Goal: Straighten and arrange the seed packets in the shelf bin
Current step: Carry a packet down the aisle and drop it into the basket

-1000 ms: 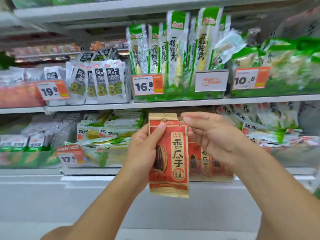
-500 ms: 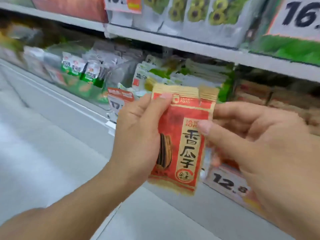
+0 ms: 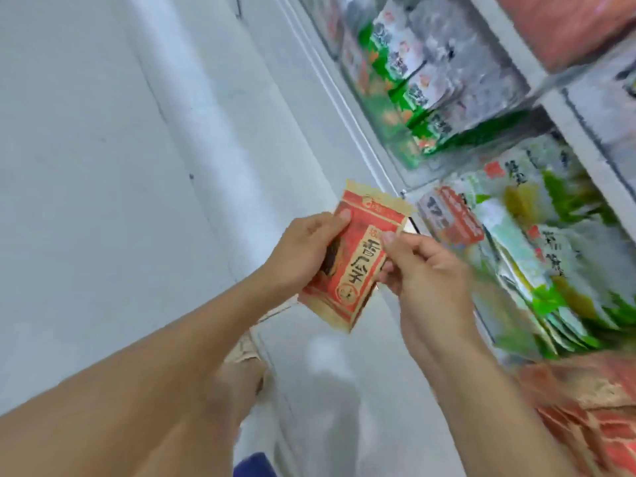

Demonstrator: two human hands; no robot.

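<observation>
A stack of red and tan seed packets (image 3: 358,266) is held out in front of the shelf, tilted to the right. My left hand (image 3: 303,251) grips its left side, thumb on the upper left corner of the front packet. My right hand (image 3: 426,270) pinches the right edge, thumb on the packet face. The shelf bin with more red seed packets (image 3: 585,418) lies blurred at the lower right, below and right of my hands.
To the right run shelves with bins of green and white snack packs (image 3: 550,242) and an orange price tag (image 3: 454,218). A pale floor (image 3: 103,166) fills the left. My sandalled foot (image 3: 244,373) shows below my left arm.
The view has swung left and down and tilted, so the shelves now run along the right side. Both hands keep hold of the packets, and my right thumb has shifted onto the front packet's face.
</observation>
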